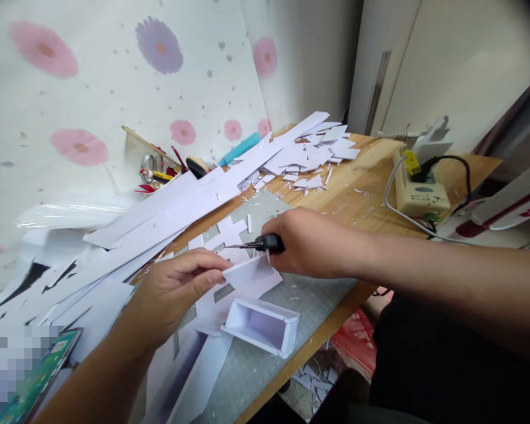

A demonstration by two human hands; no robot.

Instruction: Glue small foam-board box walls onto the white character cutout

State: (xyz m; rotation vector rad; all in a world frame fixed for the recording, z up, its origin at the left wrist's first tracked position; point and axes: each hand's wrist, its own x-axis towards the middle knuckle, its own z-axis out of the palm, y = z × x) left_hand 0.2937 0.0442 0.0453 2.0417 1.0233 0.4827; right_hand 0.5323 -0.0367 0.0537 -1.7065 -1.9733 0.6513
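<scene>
My left hand [176, 288] pinches the left end of a small white foam board piece [249, 270], thumb in front and fingers behind. My right hand [311, 241] is closed round a black-handled craft knife [269, 242], its thin pointed metal blade reaching left just above the board's upper edge. I cannot tell whether the blade touches the board. A narrow white sliver hangs by the knife handle. Below the hands, an open white rectangular box [262, 327] lies on the grey-green cutting mat [327, 300]. Cut-out white sheets lie under and beside the held piece.
Long white board strips [203, 197] lean along the wall. White scraps [313, 153] are piled at the back of the wooden table [371, 176]. A power strip [421, 191] with cables stands at the right. Tools [154, 171] and a teal tube [241, 148] lie behind the strips.
</scene>
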